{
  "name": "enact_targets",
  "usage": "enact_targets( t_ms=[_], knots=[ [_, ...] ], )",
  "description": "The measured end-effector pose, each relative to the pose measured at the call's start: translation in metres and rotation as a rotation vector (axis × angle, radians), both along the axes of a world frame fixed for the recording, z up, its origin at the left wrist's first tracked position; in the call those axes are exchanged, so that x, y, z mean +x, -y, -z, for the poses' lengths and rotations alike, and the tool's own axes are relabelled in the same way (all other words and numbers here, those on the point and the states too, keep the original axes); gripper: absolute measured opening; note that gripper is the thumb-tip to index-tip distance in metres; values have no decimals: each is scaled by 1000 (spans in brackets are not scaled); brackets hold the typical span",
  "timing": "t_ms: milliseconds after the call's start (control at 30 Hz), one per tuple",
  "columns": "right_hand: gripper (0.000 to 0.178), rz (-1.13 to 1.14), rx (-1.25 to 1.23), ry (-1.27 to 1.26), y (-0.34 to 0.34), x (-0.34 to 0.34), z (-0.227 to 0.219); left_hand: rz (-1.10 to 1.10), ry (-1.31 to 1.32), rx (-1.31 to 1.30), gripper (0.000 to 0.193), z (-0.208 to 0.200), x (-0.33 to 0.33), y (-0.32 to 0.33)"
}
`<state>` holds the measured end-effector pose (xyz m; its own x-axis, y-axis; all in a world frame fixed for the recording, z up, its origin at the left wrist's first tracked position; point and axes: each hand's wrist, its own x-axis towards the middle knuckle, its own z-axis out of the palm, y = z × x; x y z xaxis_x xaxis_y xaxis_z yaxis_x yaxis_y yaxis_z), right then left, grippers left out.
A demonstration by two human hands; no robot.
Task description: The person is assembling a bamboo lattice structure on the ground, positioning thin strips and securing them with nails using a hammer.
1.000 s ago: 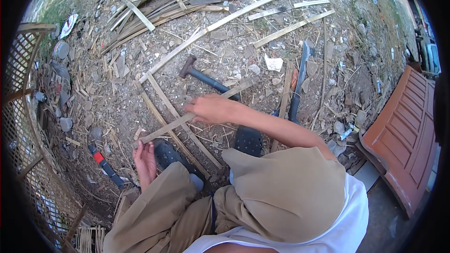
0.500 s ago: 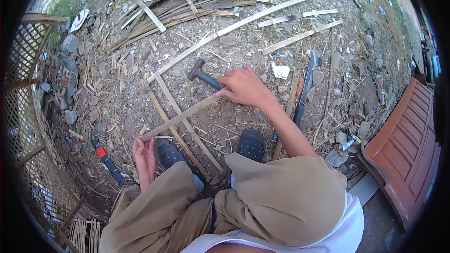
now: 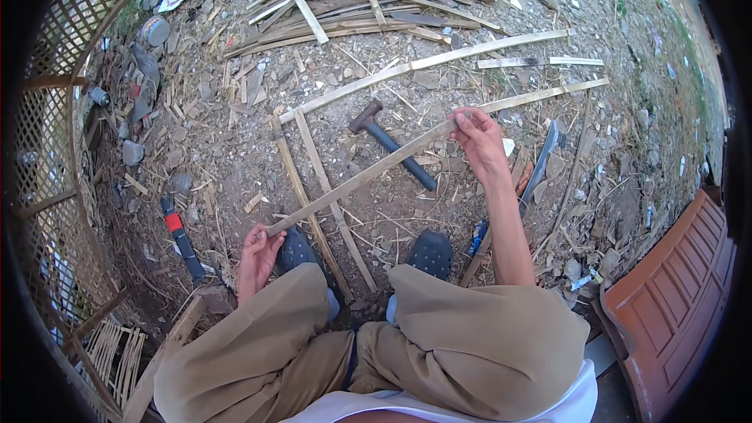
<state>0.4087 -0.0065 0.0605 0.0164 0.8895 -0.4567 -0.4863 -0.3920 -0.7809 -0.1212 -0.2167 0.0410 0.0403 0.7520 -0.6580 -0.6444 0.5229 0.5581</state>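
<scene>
A long, thin wooden slat (image 3: 368, 175) slants across in front of me, its far end up to the right. My left hand (image 3: 257, 257) pinches its near end, above my left shoe. Farther along, my right hand (image 3: 479, 141) is closed on the slat between thumb and fingers. Beneath it on the ground lies a hammer (image 3: 398, 154) with a rusty head and dark handle; the slat passes above its handle. Two more slats, a brownish one (image 3: 301, 188) and a paler one (image 3: 333, 200), run from near my feet away from me, under the held slat.
A pile of slats (image 3: 368, 12) lies at the back, with a long pale slat (image 3: 423, 63) before it. A large knife (image 3: 540, 164) rests to the right. A black-and-red tool (image 3: 180, 239) lies left, near a lattice panel (image 3: 51, 110). A brown moulded panel (image 3: 674, 298) stands right.
My right hand has moved from beside the hammer's handle farther right along the slat, uncovering the handle. My left hand stays at the near end. The whole view has shifted somewhat.
</scene>
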Motion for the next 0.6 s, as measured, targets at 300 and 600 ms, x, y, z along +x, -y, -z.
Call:
enact_targets(
  t_ms=[300,600],
  knots=[
    [27,27,182,-132,-49,-47,-26,856,-266,14,17,-30,14,-11],
    [22,-131,276,-104,-127,-138,-83,991,-234,286,21,-21,104,-11]
  ],
)
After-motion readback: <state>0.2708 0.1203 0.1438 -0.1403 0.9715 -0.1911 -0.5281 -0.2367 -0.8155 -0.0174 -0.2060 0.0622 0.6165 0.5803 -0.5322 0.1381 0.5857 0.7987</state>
